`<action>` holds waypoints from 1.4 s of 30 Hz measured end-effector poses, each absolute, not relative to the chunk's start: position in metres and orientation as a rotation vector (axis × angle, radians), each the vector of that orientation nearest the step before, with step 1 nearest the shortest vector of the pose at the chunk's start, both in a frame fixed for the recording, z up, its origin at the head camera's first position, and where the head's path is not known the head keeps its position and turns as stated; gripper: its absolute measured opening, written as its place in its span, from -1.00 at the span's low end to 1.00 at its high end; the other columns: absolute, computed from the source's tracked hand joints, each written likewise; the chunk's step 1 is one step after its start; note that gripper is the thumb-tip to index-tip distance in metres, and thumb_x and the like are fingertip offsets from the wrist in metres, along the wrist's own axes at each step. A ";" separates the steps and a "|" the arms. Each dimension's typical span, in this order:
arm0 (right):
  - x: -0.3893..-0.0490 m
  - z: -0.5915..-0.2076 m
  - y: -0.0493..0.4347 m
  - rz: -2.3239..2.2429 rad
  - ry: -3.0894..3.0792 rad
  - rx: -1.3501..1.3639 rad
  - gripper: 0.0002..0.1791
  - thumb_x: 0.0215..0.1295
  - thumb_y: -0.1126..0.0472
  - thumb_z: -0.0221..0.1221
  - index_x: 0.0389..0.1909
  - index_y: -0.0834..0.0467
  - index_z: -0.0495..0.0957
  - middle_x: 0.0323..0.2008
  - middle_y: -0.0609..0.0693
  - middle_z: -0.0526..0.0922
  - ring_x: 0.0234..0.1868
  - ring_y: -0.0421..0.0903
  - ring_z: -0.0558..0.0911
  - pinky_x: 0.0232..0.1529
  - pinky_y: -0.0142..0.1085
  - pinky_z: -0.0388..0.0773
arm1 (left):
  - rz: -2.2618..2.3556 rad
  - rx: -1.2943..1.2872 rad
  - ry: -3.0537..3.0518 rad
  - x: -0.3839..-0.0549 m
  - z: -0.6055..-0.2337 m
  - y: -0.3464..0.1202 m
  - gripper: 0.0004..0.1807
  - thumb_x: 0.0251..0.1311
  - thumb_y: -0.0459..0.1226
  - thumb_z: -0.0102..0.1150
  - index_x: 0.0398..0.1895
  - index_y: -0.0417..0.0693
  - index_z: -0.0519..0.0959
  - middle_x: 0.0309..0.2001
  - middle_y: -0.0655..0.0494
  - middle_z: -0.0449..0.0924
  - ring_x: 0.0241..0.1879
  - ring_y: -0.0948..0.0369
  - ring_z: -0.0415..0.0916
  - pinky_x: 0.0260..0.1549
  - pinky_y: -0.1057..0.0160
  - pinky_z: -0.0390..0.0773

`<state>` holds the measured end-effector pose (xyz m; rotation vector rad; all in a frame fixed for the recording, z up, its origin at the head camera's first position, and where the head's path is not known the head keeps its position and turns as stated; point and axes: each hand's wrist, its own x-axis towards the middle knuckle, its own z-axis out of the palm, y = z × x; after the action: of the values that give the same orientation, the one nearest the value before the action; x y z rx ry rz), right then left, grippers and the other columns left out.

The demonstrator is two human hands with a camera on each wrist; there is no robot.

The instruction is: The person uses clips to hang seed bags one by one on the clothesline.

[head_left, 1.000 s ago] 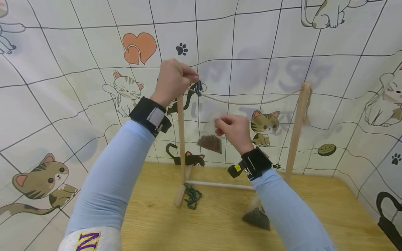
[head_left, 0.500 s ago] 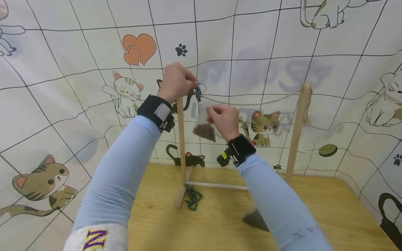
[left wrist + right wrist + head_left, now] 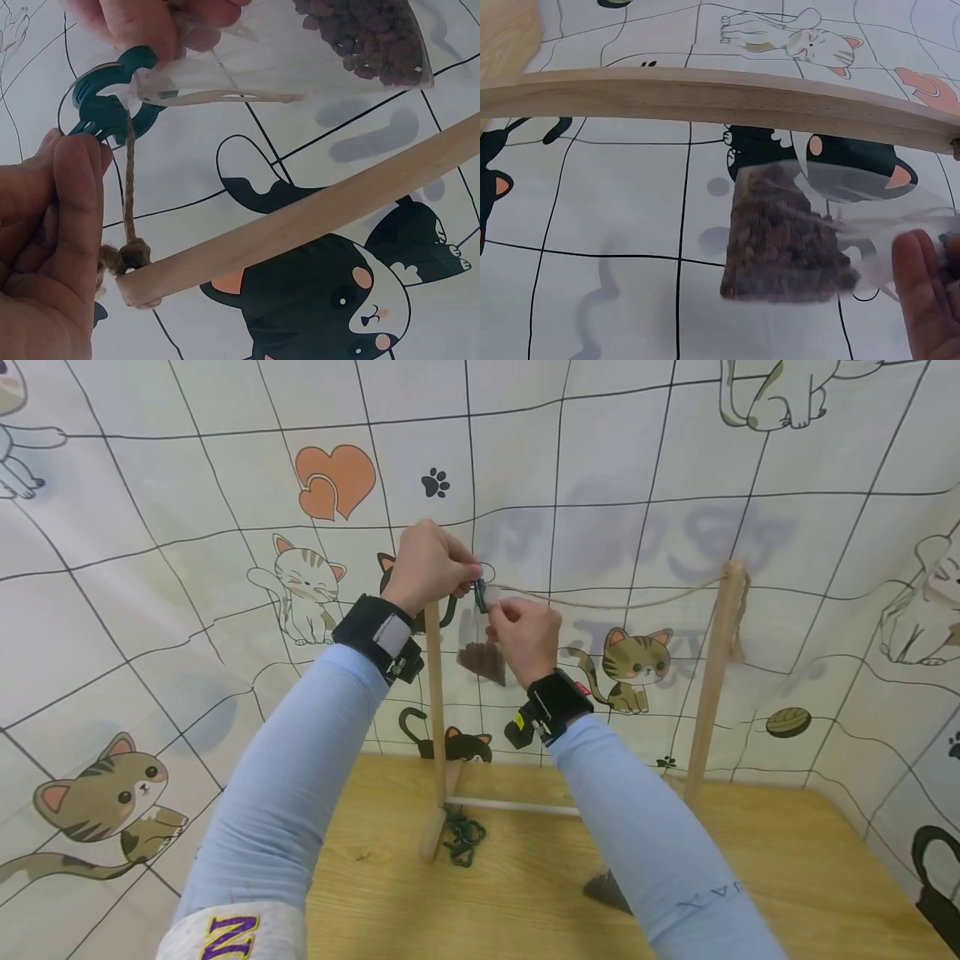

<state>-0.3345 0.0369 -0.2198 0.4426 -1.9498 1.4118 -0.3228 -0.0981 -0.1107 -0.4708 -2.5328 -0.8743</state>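
Note:
My left hand [image 3: 431, 564] pinches a green plastic clothespin [image 3: 101, 112] at the rope [image 3: 130, 180], close to the left post's top. In the left wrist view its round, toothed jaws stand around the rope and the gathered neck of a sheer drawstring pouch [image 3: 780, 247]. Reddish-brown bits fill the bottom of this pouch. My right hand [image 3: 528, 635] pinches the pouch near its top, right beside the clothespin, and the filled end hangs below the fingers. A light drawstring [image 3: 232, 97] sticks out from the neck.
A wooden frame has a left post [image 3: 435, 710], a right post [image 3: 712, 693] and a low crossbar [image 3: 517, 807]. Several green clothespins [image 3: 465, 839] lie by its left foot. A dark-filled pouch [image 3: 607, 891] on the wooden table [image 3: 375, 902] is partly behind my right sleeve.
My right hand has moved up and left, bringing the pouch to the clothespin. My left hand has lowered slightly with the clothespin and still pinches it.

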 end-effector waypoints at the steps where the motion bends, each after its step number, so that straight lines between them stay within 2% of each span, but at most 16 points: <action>1: -0.334 -0.219 0.037 1.433 -1.963 0.454 -0.79 0.26 0.17 0.10 -0.30 0.18 0.66 -0.44 0.08 0.70 -0.51 -0.15 0.65 -0.33 -0.40 0.56 | -0.870 -0.475 -2.537 -0.323 -0.111 -0.098 -0.85 0.08 -0.21 0.26 -0.32 -0.06 0.70 -0.50 0.09 0.64 -0.53 0.26 0.59 -0.50 0.36 0.47; 4: -0.334 -0.219 0.038 1.484 -1.999 0.497 -0.79 0.28 0.20 0.07 -0.26 0.20 0.65 -0.40 0.10 0.70 -0.47 -0.13 0.67 -0.29 -0.39 0.57 | -0.844 -0.500 -2.550 -0.322 -0.112 -0.099 -0.83 0.09 -0.21 0.24 -0.30 -0.08 0.69 -0.47 0.09 0.65 -0.52 0.28 0.59 -0.48 0.36 0.49; 11: -0.334 -0.221 0.038 1.480 -2.012 0.548 -0.78 0.27 0.20 0.08 -0.25 0.23 0.63 -0.45 0.09 0.69 -0.48 -0.15 0.67 -0.33 -0.38 0.57 | -0.750 -0.580 -2.630 -0.318 -0.113 -0.102 -0.74 0.11 -0.16 0.22 -0.17 -0.09 0.65 -0.39 0.06 0.67 -0.49 0.28 0.59 -0.44 0.32 0.48; 18: -0.333 -0.227 0.044 1.501 -2.080 0.541 -0.77 0.28 0.16 0.09 -0.20 0.19 0.62 -0.40 0.07 0.70 -0.45 -0.16 0.67 -0.25 -0.37 0.57 | -0.695 -0.601 -2.731 -0.311 -0.114 -0.101 -0.57 0.10 -0.15 0.22 0.04 -0.12 0.54 -0.17 0.04 0.62 -0.43 0.20 0.62 -0.36 0.28 0.54; 24: -0.329 -0.233 0.050 1.499 -2.161 0.584 -0.78 0.26 0.15 0.11 -0.20 0.17 0.62 -0.40 0.07 0.69 -0.43 -0.17 0.67 -0.19 -0.34 0.56 | -0.564 -0.644 -2.756 -0.305 -0.119 -0.103 -0.49 0.00 -0.16 0.30 0.06 -0.13 0.53 -0.19 0.08 0.61 -0.28 0.19 0.56 -0.31 0.28 0.52; 29: -0.325 -0.232 0.061 1.395 -2.289 0.682 -0.72 0.27 0.15 0.09 -0.06 0.13 0.58 -0.25 0.06 0.69 -0.37 -0.17 0.67 -0.16 -0.34 0.54 | -0.514 -0.688 -2.726 -0.299 -0.124 -0.108 -0.51 0.05 -0.12 0.26 0.07 -0.11 0.53 -0.19 0.08 0.60 -0.21 0.18 0.49 -0.29 0.26 0.50; 32: -0.318 -0.228 0.075 1.266 -2.367 0.751 -0.65 0.27 0.15 0.06 0.05 0.12 0.54 -0.15 0.07 0.67 -0.34 -0.11 0.67 -0.30 -0.31 0.53 | -0.475 -0.711 -2.654 -0.294 -0.126 -0.113 -0.55 0.13 -0.09 0.19 0.07 -0.07 0.54 -0.18 0.10 0.59 -0.24 0.19 0.46 -0.28 0.26 0.46; 35: -0.308 -0.220 0.094 1.109 -2.437 0.807 -0.63 0.27 0.13 0.05 0.07 0.12 0.53 -0.05 0.06 0.64 -0.28 -0.06 0.65 -0.39 -0.26 0.49 | -0.459 -0.756 -2.548 -0.289 -0.129 -0.119 -0.63 0.17 -0.11 0.14 0.01 -0.05 0.56 -0.17 0.09 0.58 -0.29 0.17 0.42 -0.31 0.25 0.42; 37: -0.299 -0.215 0.110 0.997 -2.486 0.835 -0.63 0.28 0.10 0.05 0.07 0.11 0.52 -0.01 0.07 0.61 -0.22 -0.06 0.63 -0.35 -0.25 0.49 | -0.451 -0.797 -2.473 -0.283 -0.132 -0.124 -0.62 0.18 -0.13 0.14 0.04 -0.06 0.55 -0.12 0.07 0.58 -0.27 0.17 0.43 -0.29 0.26 0.42; 39: -0.289 -0.212 0.127 0.871 -2.502 0.861 -0.63 0.30 0.08 0.04 0.07 0.10 0.52 0.04 0.05 0.58 -0.17 -0.08 0.61 -0.25 -0.24 0.53 | -0.445 -0.850 -2.392 -0.277 -0.137 -0.129 -0.59 0.18 -0.14 0.15 0.07 -0.09 0.52 -0.04 0.03 0.56 -0.20 0.15 0.45 -0.22 0.27 0.43; 42: -0.273 -0.211 0.153 0.707 -2.450 0.888 -0.67 0.32 0.09 0.03 0.04 0.10 0.53 0.00 0.06 0.58 -0.17 -0.09 0.61 -0.18 -0.21 0.55 | -0.422 -0.919 -2.263 -0.269 -0.147 -0.136 -0.51 0.17 -0.13 0.16 0.16 -0.13 0.46 0.09 -0.01 0.51 0.05 0.10 0.44 0.02 0.26 0.40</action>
<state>-0.2733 0.1531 -0.2110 0.8877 -2.4498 0.7067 -0.2687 -0.1360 -0.1469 -0.9192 -2.2627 -0.4216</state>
